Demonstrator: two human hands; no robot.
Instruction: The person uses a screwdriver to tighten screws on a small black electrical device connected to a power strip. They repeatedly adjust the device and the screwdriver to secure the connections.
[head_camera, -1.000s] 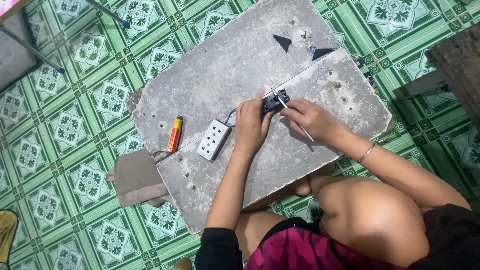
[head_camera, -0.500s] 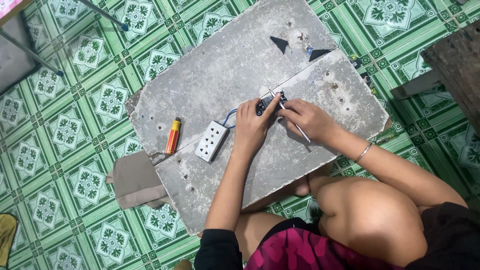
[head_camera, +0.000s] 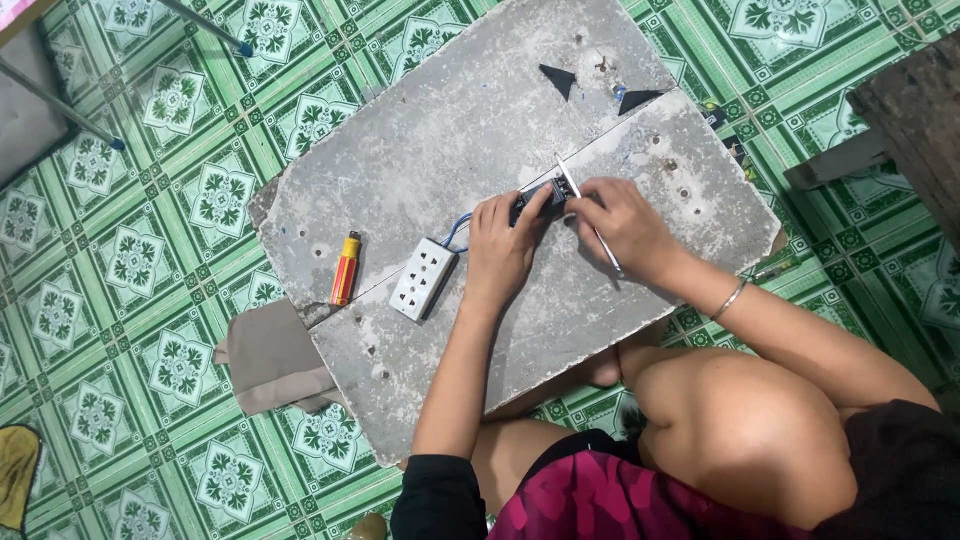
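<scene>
My left hand (head_camera: 503, 245) grips a small dark electrical part (head_camera: 545, 193) on the grey concrete slab (head_camera: 430, 130). My right hand (head_camera: 622, 222) holds a thin metal screwdriver (head_camera: 592, 222), its tip at the dark part. Blue wire (head_camera: 456, 229) runs from the part to a white multi-socket outlet block (head_camera: 423, 279) lying just left of my left hand. A red and yellow tester screwdriver (head_camera: 346, 268) lies further left on the slab.
The slab rests on a green patterned tile floor (head_camera: 150, 250). Two black triangular pieces (head_camera: 560, 80) lie at its far end. A grey cloth (head_camera: 270, 355) sticks out at the slab's left edge. A dark wooden object (head_camera: 915, 110) stands at right. My bare knee (head_camera: 740, 430) is near.
The view has shifted slightly. My hands stay on the dark part, the right hand turning the thin screwdriver a little more upright.
</scene>
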